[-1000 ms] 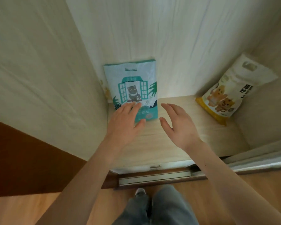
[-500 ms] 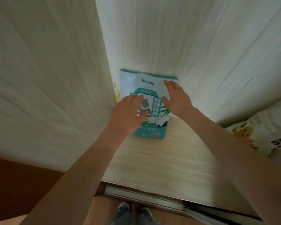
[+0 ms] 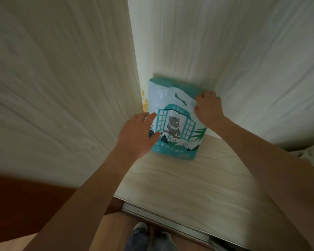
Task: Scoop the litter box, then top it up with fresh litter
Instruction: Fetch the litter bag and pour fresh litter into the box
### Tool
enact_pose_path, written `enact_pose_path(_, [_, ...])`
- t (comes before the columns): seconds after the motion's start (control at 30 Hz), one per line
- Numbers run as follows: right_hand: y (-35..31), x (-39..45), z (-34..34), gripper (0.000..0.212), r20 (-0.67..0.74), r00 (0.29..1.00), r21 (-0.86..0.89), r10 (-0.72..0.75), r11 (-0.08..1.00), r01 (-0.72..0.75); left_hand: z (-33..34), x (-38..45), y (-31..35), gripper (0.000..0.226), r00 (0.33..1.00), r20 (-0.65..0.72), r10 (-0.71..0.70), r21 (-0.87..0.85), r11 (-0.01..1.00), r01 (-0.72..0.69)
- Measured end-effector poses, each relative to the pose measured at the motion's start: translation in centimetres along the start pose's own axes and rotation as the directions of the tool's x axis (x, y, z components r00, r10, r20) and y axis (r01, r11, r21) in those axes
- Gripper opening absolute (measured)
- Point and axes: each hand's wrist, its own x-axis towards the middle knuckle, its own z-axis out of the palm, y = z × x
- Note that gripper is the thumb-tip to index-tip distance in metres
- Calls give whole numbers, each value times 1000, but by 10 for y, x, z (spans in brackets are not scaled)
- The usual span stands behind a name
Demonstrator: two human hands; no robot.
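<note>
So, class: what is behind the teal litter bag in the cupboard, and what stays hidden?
Behind the teal litter bag stands the pale cupboard back wall; a yellow-printed edge peeks out at its left. The right hand grips its top corner. What the yellow thing is stays covered.

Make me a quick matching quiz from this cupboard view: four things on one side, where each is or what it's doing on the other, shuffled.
1. teal litter bag
2. right hand
3. left hand
4. shoes

A. fingers straight, at the bag's left side
B. on the floor at the bottom edge
C. leaning in the cupboard corner
D. curled on the bag's top right corner

Pairs: 1-C, 2-D, 3-A, 4-B
</note>
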Motion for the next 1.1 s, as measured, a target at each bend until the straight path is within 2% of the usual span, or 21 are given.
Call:
enact_pose_path(0.2, [-17, -52, -1, 18, -141, 981, 177, -132, 972, 156, 5, -7, 1, 61, 999, -1, 44, 7, 999, -44])
enact_pose_path(0.37, [-35, -115, 1, 8, -239, 964, 241, -117, 954, 176, 4, -15, 11, 64, 987, -79, 137, -2, 991, -137])
enact_pose_path(0.47, [-46, -154, 0, 6, -265, 958, 308, -114, 931, 196, 7, -20, 17, 72, 971, -122, 204, 48, 979, -199])
enact_pose_path(0.6, [-59, -194, -2, 6, -201, 969, 295, -146, 934, 202, 20, -22, 23, 86, 974, 54, 220, 164, 960, -226])
enact_pose_path(0.67, [-62, -207, -5, 4, -160, 977, 294, -140, 938, 183, 28, -23, 26, 76, 970, 138, 201, 189, 956, -225])
enact_pose_path(0.8, [-62, -221, -9, 4, -117, 984, 270, -134, 949, 162, 38, -34, 27, 29, 958, 238, 160, 253, 942, -220])
enact_pose_path(1.0, [-58, -234, -15, 9, -129, 980, 279, -154, 942, 185, 37, -62, 30, 26, 948, 289, 135, 247, 946, -210])
enact_pose_path(1.1, [-63, -239, -22, 35, -128, 978, 278, -167, 940, 197, 33, -77, 35, 24, 949, 272, 157, 253, 940, -228])
